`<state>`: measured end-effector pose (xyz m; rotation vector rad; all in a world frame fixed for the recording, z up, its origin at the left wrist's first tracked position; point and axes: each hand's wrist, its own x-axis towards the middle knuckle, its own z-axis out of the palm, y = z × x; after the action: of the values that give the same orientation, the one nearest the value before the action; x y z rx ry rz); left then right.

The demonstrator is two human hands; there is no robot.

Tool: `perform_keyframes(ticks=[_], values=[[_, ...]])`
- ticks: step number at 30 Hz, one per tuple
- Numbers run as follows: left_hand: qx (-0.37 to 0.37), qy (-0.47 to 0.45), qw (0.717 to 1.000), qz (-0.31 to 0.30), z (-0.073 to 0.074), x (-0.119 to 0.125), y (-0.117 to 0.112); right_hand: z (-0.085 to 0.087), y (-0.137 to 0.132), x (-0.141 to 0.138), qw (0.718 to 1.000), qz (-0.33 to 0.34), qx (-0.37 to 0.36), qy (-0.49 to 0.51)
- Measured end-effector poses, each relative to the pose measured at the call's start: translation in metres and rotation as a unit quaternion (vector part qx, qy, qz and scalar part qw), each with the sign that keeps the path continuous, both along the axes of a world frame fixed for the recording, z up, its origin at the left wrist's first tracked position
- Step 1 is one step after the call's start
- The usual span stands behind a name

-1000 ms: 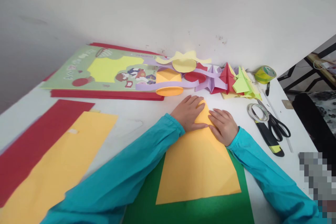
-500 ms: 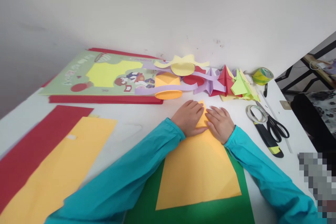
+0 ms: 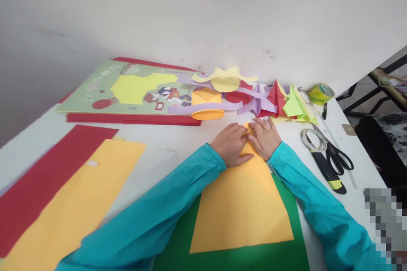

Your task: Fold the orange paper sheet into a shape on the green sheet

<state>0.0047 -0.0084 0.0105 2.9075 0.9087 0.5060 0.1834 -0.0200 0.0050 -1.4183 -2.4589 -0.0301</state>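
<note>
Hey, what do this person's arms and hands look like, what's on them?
The left sleeve and right sleeve are loose, wrinkled and turquoise, with gathered cuffs and no visible print. The left hand and right hand are gloveless.

Counting two orange sheets at lower centre and lower left; one green mat, bottom centre; at right, two tape rolls, one cutter, one pair of scissors, one white rod.

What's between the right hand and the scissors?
In the head view, white tabletop, then the tape roll and black-and-yellow cutter, lie between the right hand and the scissors.
</note>
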Motion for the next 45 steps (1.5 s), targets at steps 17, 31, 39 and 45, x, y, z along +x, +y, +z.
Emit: perform_keyframes(ticks=[17,31,39,45], values=[[0.01,0.021,1.0,0.005,-0.001,0.0,0.0,-0.005,0.01,-0.001,0.999,-0.027,0.002,0.029],[0.012,0.022,1.0,0.007,-0.004,0.0,0.001,-0.009,0.011,-0.001,0.997,-0.063,0.038,-0.027],[0.016,0.028,0.999,0.012,-0.004,0.0,0.001,-0.007,0.011,-0.003,0.995,-0.086,-0.002,-0.043],[0.021,0.024,0.999,0.008,-0.006,0.0,0.001,-0.006,0.01,-0.004,0.995,-0.089,-0.007,-0.046]])
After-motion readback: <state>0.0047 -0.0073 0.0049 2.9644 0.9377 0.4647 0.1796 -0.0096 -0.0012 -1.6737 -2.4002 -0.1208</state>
